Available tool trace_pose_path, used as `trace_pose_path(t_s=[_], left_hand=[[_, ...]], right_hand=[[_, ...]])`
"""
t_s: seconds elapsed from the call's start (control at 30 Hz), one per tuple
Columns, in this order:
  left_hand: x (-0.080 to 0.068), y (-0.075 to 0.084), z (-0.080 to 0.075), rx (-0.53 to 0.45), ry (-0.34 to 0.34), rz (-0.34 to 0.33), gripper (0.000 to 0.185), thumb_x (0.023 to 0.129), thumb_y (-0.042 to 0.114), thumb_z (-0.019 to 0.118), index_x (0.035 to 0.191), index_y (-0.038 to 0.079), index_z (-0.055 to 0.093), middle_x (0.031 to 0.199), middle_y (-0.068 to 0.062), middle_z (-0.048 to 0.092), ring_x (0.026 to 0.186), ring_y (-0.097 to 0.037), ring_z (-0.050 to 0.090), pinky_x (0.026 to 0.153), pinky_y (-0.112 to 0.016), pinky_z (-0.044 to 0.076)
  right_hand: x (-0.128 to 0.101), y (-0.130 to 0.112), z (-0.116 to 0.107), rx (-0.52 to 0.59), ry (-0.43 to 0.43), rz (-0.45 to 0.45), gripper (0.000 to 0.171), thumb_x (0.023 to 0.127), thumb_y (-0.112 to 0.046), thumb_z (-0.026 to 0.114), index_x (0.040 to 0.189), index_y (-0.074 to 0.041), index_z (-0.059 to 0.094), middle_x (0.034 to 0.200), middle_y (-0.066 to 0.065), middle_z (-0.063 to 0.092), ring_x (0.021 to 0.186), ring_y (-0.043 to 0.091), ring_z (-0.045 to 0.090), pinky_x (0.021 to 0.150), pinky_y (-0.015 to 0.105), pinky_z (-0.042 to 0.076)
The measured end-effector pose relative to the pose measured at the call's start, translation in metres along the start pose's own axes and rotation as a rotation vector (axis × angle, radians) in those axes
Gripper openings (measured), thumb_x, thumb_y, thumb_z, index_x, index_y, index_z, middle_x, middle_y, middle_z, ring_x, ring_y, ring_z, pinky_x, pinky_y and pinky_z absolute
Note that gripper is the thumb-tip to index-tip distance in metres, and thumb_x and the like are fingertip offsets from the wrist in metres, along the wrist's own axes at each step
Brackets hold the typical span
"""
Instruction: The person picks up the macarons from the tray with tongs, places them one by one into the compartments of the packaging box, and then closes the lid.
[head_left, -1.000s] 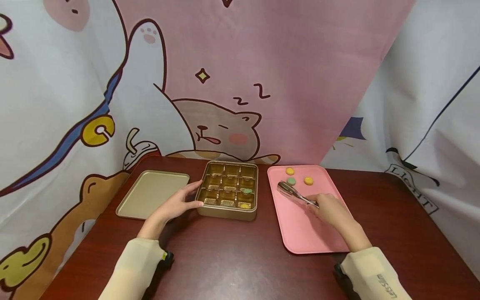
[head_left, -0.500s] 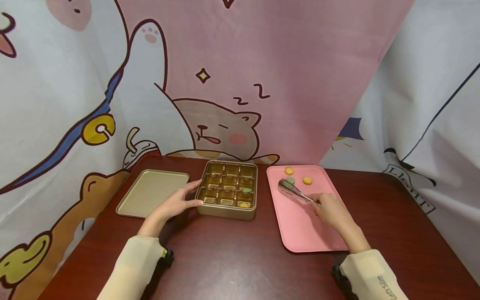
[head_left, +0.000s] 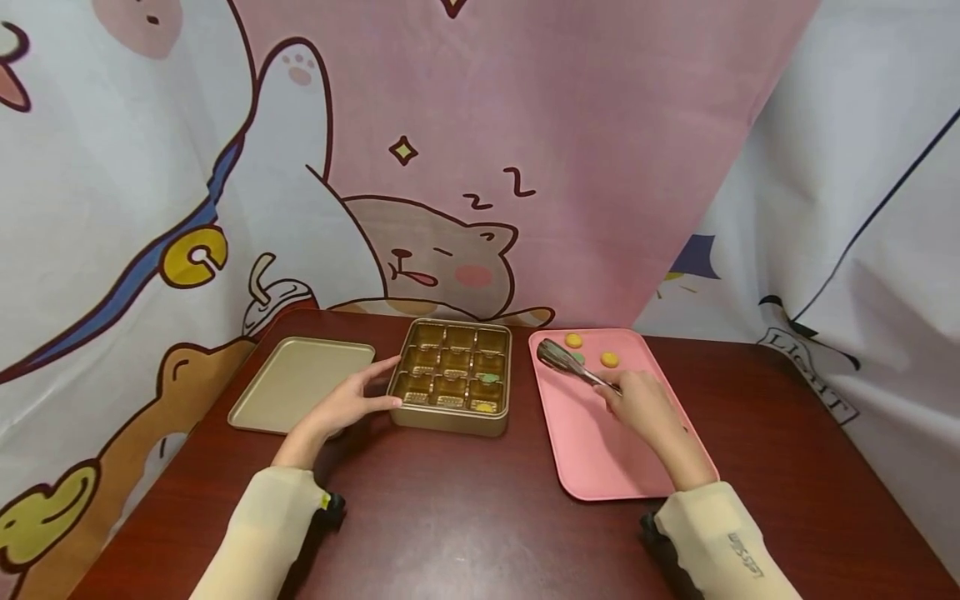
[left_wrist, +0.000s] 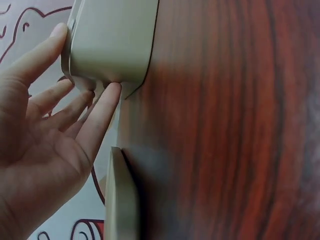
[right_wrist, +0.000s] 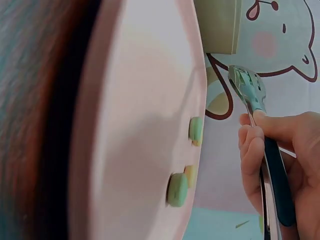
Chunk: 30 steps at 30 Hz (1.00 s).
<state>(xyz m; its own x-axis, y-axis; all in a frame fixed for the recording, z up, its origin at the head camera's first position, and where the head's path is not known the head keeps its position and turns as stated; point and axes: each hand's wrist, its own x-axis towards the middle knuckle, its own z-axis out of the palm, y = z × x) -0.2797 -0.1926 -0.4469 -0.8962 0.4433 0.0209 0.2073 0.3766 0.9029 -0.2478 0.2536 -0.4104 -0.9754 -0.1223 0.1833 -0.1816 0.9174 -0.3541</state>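
Observation:
My left hand touches the left side of a gold square tin, its thumb by the front-left corner. In the left wrist view, the extended fingertips rest along the tin's wall. Inside is a gold divided insert with a green macaron and a yellow macaron in the right column. My right hand grips metal tongs by the handle, above the pink tray. Between the tongs' ends something greenish shows; I cannot tell whether it is a macaron.
On the tray's far part lie two yellow macarons and a green macaron, partly covered by the tongs in the head view. A shallow gold lid lies left of the tin. A printed cloth hangs behind the dark wooden table.
The right hand and tongs have moved left and up, toward the tray's left edge. The left hand stays at the tin.

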Motion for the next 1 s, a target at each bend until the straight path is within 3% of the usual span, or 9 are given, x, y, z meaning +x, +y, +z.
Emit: trace_pose_path(t_s=[0.23, 0.43, 0.67, 1.0], left_hand=[[0.0, -0.004, -0.005, -0.068, 0.028, 0.006, 0.073, 0.093, 0.011, 0.069, 0.156, 0.006, 0.033, 0.15, -0.027, 0.046, 0.137, -0.044, 0.045, 0.109, -0.048, 0.04], [0.004, -0.005, -0.004, -0.046, 0.014, 0.051, 0.071, 0.094, 0.011, 0.068, 0.155, 0.004, 0.033, 0.165, -0.014, 0.026, 0.145, -0.044, 0.035, 0.117, -0.059, 0.027], [0.003, -0.004, -0.002, -0.043, -0.002, 0.078, 0.071, 0.095, 0.006, 0.065, 0.155, -0.001, 0.029, 0.167, -0.017, 0.016, 0.146, -0.046, 0.031, 0.117, -0.06, 0.023], [0.004, -0.001, 0.002, -0.009, 0.004, 0.08, 0.072, 0.093, 0.005, 0.068, 0.154, -0.003, 0.03, 0.166, -0.017, 0.021, 0.144, -0.044, 0.037, 0.117, -0.06, 0.025]], right_hand=[[0.007, -0.008, 0.002, 0.017, 0.022, -0.02, 0.02, 0.095, -0.019, 0.066, 0.109, -0.007, 0.075, 0.055, -0.005, 0.056, 0.055, 0.014, 0.049, 0.054, 0.029, 0.036], [0.012, -0.013, 0.003, 0.021, 0.031, -0.022, 0.025, 0.096, -0.02, 0.066, 0.112, -0.002, 0.074, 0.056, -0.004, 0.06, 0.054, 0.013, 0.052, 0.055, 0.03, 0.039], [0.018, -0.025, 0.003, 0.048, 0.036, -0.042, 0.026, 0.096, -0.021, 0.066, 0.114, -0.004, 0.074, 0.059, -0.002, 0.061, 0.055, 0.012, 0.051, 0.055, 0.029, 0.037], [0.026, -0.039, 0.011, 0.08, 0.048, -0.093, 0.014, 0.096, -0.019, 0.066, 0.093, -0.008, 0.073, 0.054, -0.005, 0.06, 0.05, 0.007, 0.051, 0.057, 0.029, 0.038]])
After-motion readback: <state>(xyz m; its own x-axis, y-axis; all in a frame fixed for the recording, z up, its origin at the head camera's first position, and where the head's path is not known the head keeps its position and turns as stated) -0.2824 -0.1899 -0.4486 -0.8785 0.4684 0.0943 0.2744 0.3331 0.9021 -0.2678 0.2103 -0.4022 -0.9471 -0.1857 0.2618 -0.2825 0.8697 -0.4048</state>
